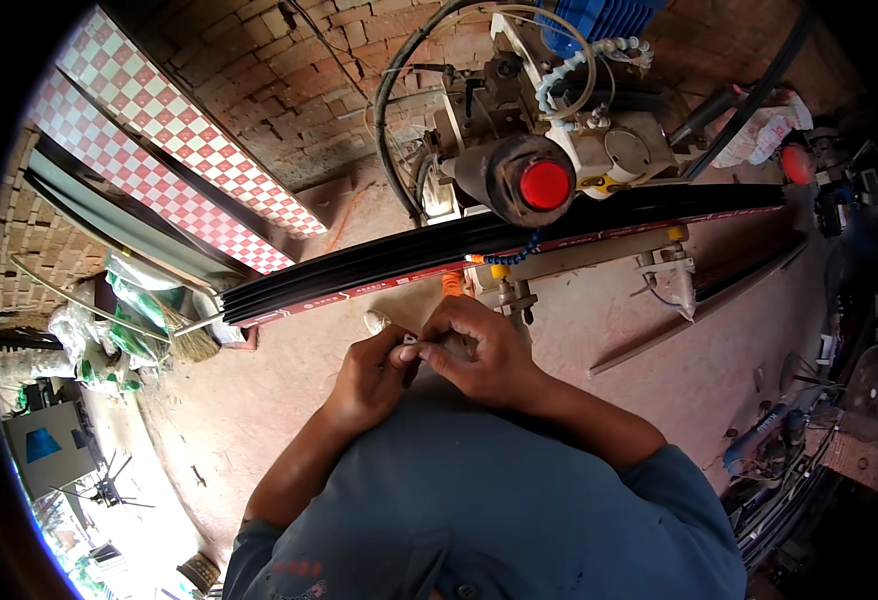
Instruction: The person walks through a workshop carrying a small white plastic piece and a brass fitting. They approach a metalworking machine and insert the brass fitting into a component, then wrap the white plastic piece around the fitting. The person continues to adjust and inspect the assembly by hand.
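- Left hand [367,372] and right hand [484,352]: fingers curled, fingertips nearly meeting.
- Small pale piece [410,340]: pinched between both hands' fingertips, largely hidden.
- Black profiles [379,254]: laid crosswise beyond the hands.
- Red button [546,186]: mounted on the machine [627,152].

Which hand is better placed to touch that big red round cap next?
Probably the right hand: it looks nearer the red round cap than the left hand. Both pinch around a small object, so the right may need freeing first.

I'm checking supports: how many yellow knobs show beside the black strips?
2: left yellow knob beside the orange hose tip, right yellow knob farther along. Others may be hidden.
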The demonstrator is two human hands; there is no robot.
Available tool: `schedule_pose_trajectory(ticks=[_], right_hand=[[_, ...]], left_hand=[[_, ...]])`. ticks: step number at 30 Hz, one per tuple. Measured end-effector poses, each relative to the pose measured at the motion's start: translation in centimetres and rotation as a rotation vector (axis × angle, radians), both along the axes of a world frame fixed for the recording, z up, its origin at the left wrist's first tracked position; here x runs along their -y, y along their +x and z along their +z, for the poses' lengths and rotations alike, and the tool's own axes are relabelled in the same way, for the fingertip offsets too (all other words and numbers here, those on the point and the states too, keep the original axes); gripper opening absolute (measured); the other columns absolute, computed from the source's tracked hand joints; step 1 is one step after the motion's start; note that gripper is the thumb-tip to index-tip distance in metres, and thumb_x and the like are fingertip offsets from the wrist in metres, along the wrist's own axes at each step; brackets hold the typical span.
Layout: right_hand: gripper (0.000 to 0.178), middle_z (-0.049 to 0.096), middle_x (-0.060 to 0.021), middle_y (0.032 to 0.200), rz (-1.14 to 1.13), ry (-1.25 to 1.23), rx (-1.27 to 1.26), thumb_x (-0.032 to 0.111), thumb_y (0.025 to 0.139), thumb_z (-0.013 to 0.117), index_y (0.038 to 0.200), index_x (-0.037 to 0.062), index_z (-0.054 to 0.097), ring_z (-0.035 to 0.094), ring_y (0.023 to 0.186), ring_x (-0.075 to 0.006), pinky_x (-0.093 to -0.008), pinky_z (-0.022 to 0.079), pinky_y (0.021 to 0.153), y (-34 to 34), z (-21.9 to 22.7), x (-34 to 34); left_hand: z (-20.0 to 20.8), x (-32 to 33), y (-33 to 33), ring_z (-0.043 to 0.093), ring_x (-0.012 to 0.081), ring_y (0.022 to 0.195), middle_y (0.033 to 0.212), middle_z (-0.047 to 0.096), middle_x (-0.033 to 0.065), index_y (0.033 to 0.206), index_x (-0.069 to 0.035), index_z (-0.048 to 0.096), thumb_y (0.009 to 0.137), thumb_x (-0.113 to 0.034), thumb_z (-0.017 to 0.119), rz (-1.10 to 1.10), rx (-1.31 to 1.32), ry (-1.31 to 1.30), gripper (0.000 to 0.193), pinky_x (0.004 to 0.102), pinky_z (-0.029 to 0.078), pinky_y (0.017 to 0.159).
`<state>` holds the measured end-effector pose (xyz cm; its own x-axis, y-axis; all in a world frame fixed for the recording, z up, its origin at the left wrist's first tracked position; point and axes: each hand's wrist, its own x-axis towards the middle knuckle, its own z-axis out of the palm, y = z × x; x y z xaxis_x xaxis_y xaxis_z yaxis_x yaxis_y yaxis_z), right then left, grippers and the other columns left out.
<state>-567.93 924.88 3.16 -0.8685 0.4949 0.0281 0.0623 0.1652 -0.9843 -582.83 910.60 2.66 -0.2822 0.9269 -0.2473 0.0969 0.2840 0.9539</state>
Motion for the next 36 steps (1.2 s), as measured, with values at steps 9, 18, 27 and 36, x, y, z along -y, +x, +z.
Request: schedule_pose_trajectory(ticks=[9,18,27,36], right_hand=[[0.013,0.061,-0.0108,0.089,0.081,0.118,-0.025,0.005,0.084,0.066,0.094,0.0027,0.058,0.061,0.083,-0.0256,-0.0367,0.048,0.074,0.1,-0.7,0.3],[0.016,0.063,-0.0132,0.087,-0.291,0.194,0.322,0.014,0.087,0.067,0.094,0.002,0.059,0.062,0.082,-0.0286,-0.0399,0.049,0.074,4.1,-6.5,-1.4],[0.029,0.063,-0.0059,0.096,-0.451,-0.089,0.12,0.006,0.09,0.065,0.118,0.0042,0.058,0.059,0.086,-0.0149,-0.0308,0.049,0.079,5.5,-9.6,-7.4],[0.053,0.055,-0.0211,0.123,-0.81,1.169,0.214,0.021,0.089,0.071,0.134,0.0033,0.051,0.057,0.113,-0.0391,-0.0467,0.05,0.093,6.0,0.8,-26.9]], left_hand=[[0.6,0.3,0.2,0.063,0.0197,0.072,0.078,0.066,0.0132,0.1,0.004,0.064,0.1,-0.019,0.06,0.001,-0.076,-0.015,0.023,0.0333,0.05,0.068],[4.3,2.6,0.3,0.058,0.0221,0.057,0.068,0.058,0.0089,0.091,0.001,0.058,0.105,-0.032,0.048,-0.169,-0.203,0.34,0.037,0.0328,0.046,0.057],[2.7,0.9,0.7,0.042,0.0089,0.059,0.07,0.047,0.002,0.091,0.0,0.054,0.109,-0.041,0.037,-0.072,0.294,0.114,0.048,0.025,0.036,0.056],[2.1,0.5,1.0,0.041,0.0092,0.059,0.07,0.046,0.0018,0.088,-0.002,0.051,0.109,-0.04,0.036,-0.012,0.336,0.079,0.046,0.0254,0.036,0.055]])
